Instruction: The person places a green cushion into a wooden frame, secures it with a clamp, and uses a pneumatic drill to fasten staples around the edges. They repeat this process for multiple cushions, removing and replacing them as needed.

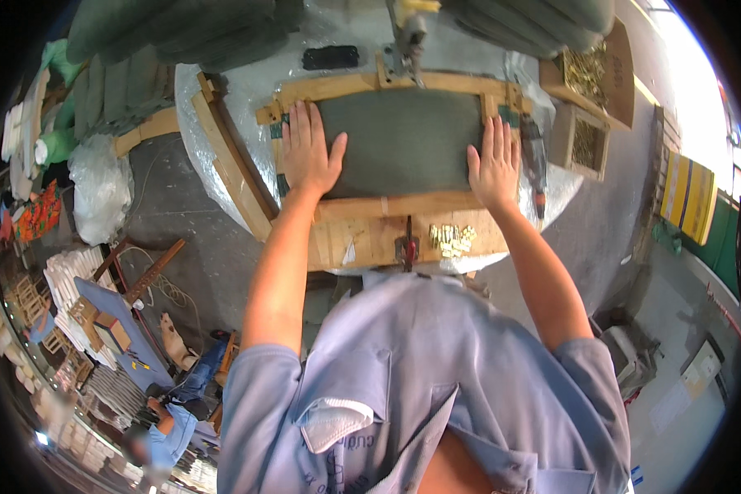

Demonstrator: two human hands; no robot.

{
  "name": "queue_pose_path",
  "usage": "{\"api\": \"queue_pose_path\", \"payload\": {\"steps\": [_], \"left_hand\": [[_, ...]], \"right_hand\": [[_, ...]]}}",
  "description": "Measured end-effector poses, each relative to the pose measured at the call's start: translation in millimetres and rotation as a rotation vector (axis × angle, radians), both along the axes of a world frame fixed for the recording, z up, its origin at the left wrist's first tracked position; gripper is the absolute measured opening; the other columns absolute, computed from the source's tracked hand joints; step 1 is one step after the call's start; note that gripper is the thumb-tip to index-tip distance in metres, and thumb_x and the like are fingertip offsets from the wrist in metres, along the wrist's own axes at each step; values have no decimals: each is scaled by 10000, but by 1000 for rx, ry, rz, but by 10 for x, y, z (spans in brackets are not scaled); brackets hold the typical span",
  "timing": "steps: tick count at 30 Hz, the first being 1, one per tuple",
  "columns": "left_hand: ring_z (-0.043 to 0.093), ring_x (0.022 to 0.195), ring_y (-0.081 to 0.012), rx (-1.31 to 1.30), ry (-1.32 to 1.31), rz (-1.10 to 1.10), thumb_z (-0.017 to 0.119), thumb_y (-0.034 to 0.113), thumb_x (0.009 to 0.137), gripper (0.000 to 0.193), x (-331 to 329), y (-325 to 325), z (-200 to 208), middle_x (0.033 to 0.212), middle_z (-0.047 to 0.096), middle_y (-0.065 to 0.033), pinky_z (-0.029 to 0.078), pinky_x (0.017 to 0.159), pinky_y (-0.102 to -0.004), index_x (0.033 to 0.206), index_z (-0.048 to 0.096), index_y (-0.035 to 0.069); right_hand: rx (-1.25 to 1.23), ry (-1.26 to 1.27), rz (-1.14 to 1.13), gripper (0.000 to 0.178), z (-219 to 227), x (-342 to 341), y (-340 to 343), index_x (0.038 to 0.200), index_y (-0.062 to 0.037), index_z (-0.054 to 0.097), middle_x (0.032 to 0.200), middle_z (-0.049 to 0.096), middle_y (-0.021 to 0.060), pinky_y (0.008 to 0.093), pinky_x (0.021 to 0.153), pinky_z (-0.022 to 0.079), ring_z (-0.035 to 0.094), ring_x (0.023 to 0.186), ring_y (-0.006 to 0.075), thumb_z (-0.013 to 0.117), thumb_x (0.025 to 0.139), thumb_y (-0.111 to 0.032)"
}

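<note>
A dark green fabric-covered panel point(403, 140) lies inside a light wooden frame point(403, 207) on a round table wrapped in plastic film point(247, 82). My left hand point(309, 152) rests flat on the panel's left edge, fingers spread. On the panel's right edge my right hand point(494, 165) presses flat in the same way. Neither hand holds anything. A pile of small brass hinges point(453, 239) lies on the frame's near board, beside a red-handled tool point(407, 245).
A power tool point(407, 37) stands at the frame's far side, another point(535, 165) lies right of my right hand. Wooden boxes of brass parts point(584, 140) sit at the right. Loose wooden slats point(230, 165) lean left. A person in blue point(169, 432) works at lower left.
</note>
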State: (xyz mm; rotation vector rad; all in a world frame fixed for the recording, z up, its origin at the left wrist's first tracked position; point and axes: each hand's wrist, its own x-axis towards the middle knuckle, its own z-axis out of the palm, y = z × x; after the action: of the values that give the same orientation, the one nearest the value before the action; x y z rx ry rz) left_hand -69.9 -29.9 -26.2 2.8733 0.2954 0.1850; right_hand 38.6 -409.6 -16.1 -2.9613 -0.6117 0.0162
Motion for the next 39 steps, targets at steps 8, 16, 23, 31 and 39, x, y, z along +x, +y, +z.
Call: {"api": "queue_pose_path", "payload": {"steps": [8,16,23,31,39], "left_hand": [[207,1675,-408,-26,54,28,442,597,1116,854,-49,16,45,1792,249,-248,179,1360,-554,1687,343,-29],[314,1624,-460,-439,-56,171,638,528,1049,880,-7,375,248,1745,328,-299,288,1324,-541,1670,360,-30],[351,1586,-491,-295,88,1028,884,500,839,1092,-1793,906,-308,1704,382,-299,415,1233,-578,1653,357,-5],[722,1160,-454,-317,103,799,905,328,796,701,-2370,1225,600,1280,734,-198,590,945,-556,1351,544,99],[683,1069,-387,76,-266,169,931,209,739,689,-2639,1206,974,1192,653,-110,560,886,-531,1336,596,135]], "right_hand": [[-49,-7,44,750,5,-2,26,1733,-43,270,1805,277,170,569,1341,196,232,1674,388,425,1142,-479],[383,296,-121,603,302,-151,-13,1625,-71,482,1646,518,210,493,1263,371,475,1537,381,472,1163,-459],[795,356,-268,262,217,-2026,-155,1225,-7,752,1070,775,120,363,855,562,717,970,202,637,1130,-223],[1061,585,-731,307,184,-3125,-624,1294,-86,728,1140,797,61,299,769,579,742,940,136,598,1152,-325],[1021,576,-839,275,-265,-3617,-1103,1226,-47,768,1032,805,81,310,777,606,748,876,152,662,1092,-263]]}}
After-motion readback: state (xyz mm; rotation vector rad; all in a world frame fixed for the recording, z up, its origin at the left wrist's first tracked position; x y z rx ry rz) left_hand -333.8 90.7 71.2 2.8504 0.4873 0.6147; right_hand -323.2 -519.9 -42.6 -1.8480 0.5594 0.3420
